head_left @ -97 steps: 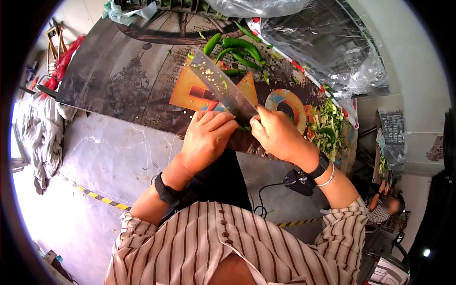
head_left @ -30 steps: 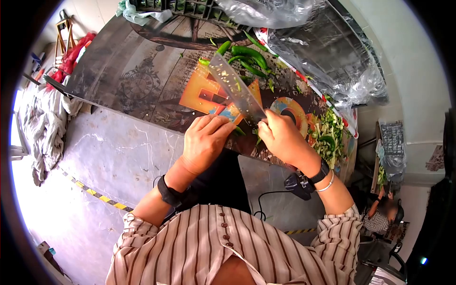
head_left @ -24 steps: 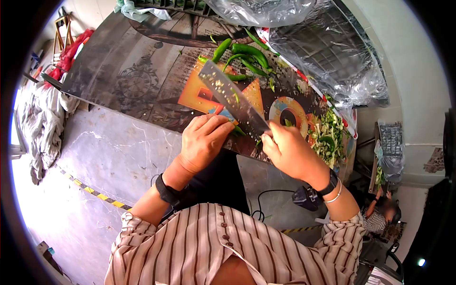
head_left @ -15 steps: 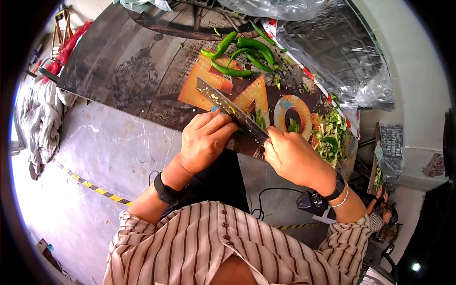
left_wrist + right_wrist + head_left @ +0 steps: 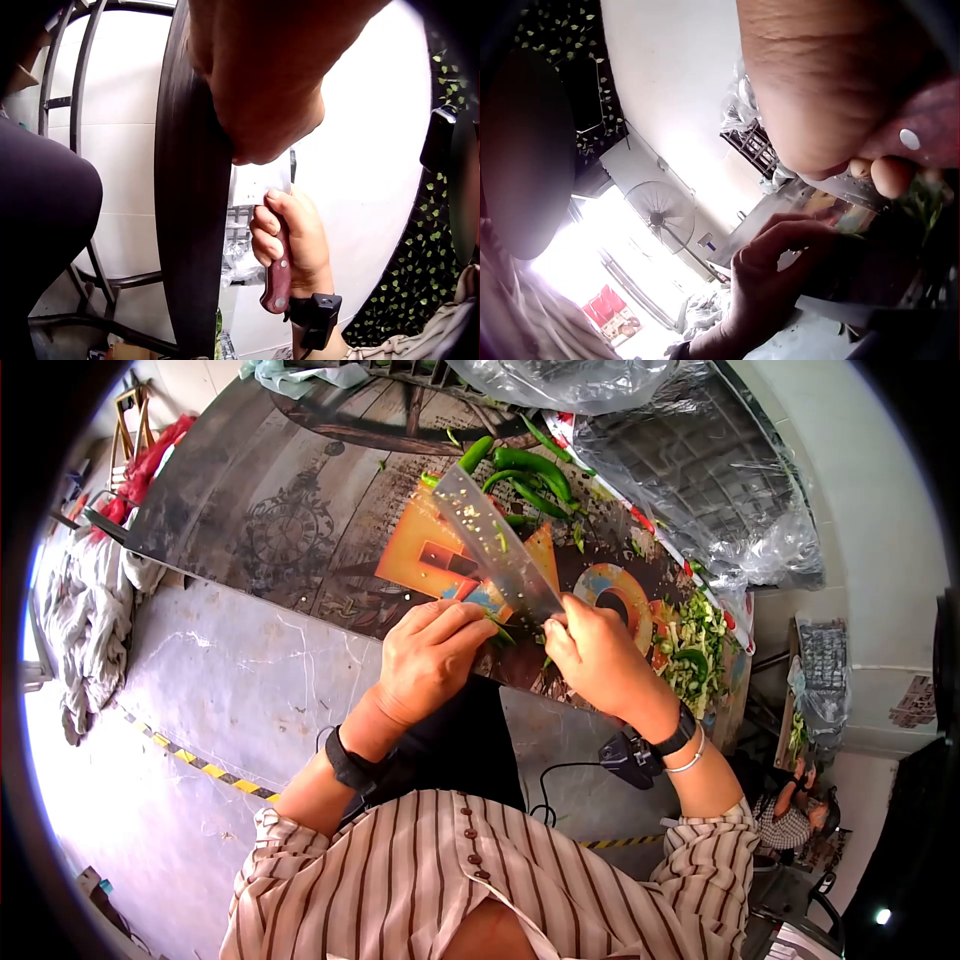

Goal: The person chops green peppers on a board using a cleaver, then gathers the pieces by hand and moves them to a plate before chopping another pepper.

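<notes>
In the head view, the right hand grips a broad knife, its speckled blade slanting up and left above the table. Its red-brown handle shows in the left wrist view. At the table's near edge, the left hand has its fingers curled, pinching a green pepper whose end pokes out beside the fingertips; the rest is hidden. Whole green peppers lie beyond the blade, partly covered by it. Chopped pepper is heaped to the right of the right hand.
Clear plastic covers a dark crate at the back right, behind a red-and-white edge strip. A pale bag lies at the back left. Grey cloth hangs left of the table. Another person is at the far right.
Since half a second ago the knife blade has lifted and turned its flat face more to view, over the whole peppers. The right hand has moved slightly up and left; the left hand stays nearly in place.
</notes>
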Action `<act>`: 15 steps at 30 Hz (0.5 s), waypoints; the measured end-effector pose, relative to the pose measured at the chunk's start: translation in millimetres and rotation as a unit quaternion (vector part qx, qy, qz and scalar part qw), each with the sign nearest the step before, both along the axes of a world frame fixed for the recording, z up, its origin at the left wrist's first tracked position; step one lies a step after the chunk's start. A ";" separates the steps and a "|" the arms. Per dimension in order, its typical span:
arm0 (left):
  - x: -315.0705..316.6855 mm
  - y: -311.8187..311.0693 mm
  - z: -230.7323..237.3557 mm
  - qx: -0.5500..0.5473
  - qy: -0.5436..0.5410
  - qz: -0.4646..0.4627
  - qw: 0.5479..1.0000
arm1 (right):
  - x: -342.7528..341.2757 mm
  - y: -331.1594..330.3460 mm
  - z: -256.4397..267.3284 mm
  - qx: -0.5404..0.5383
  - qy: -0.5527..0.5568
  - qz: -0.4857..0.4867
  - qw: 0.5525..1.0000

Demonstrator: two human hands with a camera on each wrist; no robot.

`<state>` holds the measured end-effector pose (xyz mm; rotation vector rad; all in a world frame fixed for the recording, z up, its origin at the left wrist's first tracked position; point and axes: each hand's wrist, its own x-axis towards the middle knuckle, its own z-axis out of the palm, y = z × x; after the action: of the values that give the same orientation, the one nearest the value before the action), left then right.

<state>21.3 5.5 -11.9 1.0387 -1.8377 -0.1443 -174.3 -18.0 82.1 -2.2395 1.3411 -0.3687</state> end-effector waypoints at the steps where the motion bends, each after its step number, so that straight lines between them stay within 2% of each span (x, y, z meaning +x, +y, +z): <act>1: 0.6 -0.4 0.1 -0.002 -0.001 0.003 1.000 | -1.0 -0.2 4.1 -0.014 0.003 0.005 1.000; 5: -0.5 1.1 0.7 0.004 0.008 0.006 1.000 | -2.9 10.1 25.4 0.057 0.012 0.020 0.998; 15: 1.0 -1.0 1.5 0.007 -0.002 0.005 1.000 | 2.8 17.8 31.3 0.090 0.070 0.063 0.992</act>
<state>22.2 4.5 -10.4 1.0597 -1.8368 -0.1499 -171.5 -0.2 113.4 -2.2176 1.2407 -0.0452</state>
